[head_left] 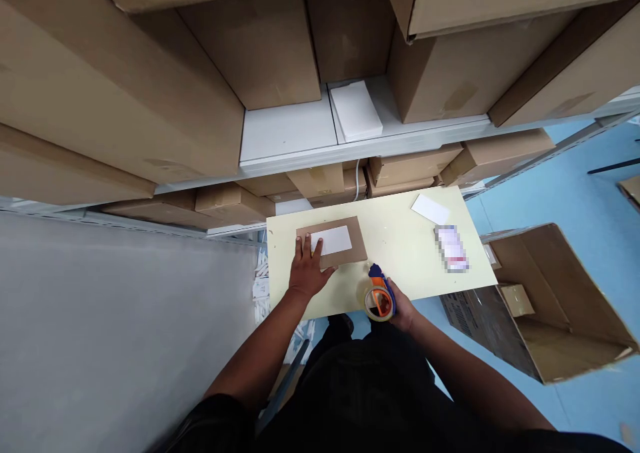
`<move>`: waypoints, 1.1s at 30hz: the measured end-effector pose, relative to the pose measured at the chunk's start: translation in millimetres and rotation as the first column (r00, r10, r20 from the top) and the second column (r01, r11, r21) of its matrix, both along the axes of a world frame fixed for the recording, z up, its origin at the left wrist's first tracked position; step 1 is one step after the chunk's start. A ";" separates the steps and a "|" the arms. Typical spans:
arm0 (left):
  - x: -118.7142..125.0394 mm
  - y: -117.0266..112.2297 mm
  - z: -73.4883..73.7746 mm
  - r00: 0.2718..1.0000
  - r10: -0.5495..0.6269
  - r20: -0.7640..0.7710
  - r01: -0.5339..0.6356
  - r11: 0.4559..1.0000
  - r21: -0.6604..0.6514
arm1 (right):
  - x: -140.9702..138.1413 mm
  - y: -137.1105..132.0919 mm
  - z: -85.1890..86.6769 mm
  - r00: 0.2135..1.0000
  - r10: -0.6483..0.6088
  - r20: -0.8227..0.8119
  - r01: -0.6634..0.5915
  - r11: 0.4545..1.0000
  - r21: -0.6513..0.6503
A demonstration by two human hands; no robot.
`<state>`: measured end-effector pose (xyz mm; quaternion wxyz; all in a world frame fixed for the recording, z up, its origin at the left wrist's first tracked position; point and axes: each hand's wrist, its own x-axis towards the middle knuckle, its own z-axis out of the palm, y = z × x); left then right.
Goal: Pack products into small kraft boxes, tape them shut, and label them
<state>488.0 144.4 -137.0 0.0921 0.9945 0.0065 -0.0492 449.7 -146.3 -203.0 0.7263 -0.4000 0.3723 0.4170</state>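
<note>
A flat brown cardboard parcel (350, 240) with a white label (334, 240) lies on a small pale yellow table (410, 253). My left hand (306, 266) rests flat on the parcel's left end, fingers stretched out. My right hand (403, 306) is closed round the handle of an orange and blue tape dispenser (380, 296) with a clear tape roll, held at the table's near edge, just right of the parcel.
A white slip (430, 209) and a small printed packet (453, 248) lie on the table's right side. An open cardboard box (550, 306) stands on the blue floor to the right. Shelves with cardboard boxes (125, 93) stand behind the table. White scraps (261, 283) lie left of it.
</note>
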 end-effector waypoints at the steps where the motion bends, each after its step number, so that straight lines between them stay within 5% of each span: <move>1: -4.1 -9.1 1.2 1.000 0.026 -0.002 -0.026 1.000 0.007 | -6.0 5.1 0.8 1.000 -0.010 -0.004 0.010 1.000 0.026; 3: -17.6 -27.0 5.3 0.997 0.072 -0.027 -0.071 0.997 0.030 | -0.1 17.4 1.6 0.999 -0.049 0.023 0.049 0.998 0.034; 6: -41.5 -40.9 14.4 0.992 0.053 -0.117 -0.047 0.998 0.052 | 46.5 30.0 1.2 0.995 -0.081 0.060 0.083 0.996 -0.034; 11: -41.7 -17.1 21.3 0.963 -0.212 -0.167 0.216 0.976 0.008 | 147.9 30.8 6.8 0.987 0.145 0.066 -0.138 0.986 -0.094; 14: -25.5 -1.5 15.3 0.950 -0.293 -0.113 0.296 0.955 0.009 | 178.2 29.8 12.1 0.973 0.229 0.006 -0.227 0.967 -0.120; 18: -18.3 -1.2 4.5 0.965 -0.247 -0.090 0.247 0.969 -0.004 | 148.7 17.6 11.3 0.979 0.201 0.017 -0.195 0.966 -0.168; 23: -25.3 -33.1 1.8 0.992 -0.104 -0.067 0.103 0.994 -0.023 | 22.6 7.8 2.8 0.999 0.038 0.023 -0.036 0.996 -0.081; 26: -37.0 -56.6 9.1 0.996 -0.012 -0.089 0.008 0.999 -0.039 | -13.9 14.7 -0.5 0.999 -0.044 0.000 0.044 0.998 0.043; 29: -47.4 -56.1 21.8 0.984 -0.080 -0.162 0.073 0.996 -0.052 | 21.0 12.1 -0.1 0.998 -0.049 0.039 0.048 0.999 0.024; 33: -35.6 -19.3 32.4 0.945 -0.285 -0.159 0.286 0.958 -0.015 | 118.3 -5.3 7.0 0.990 0.137 0.035 -0.133 0.986 -0.100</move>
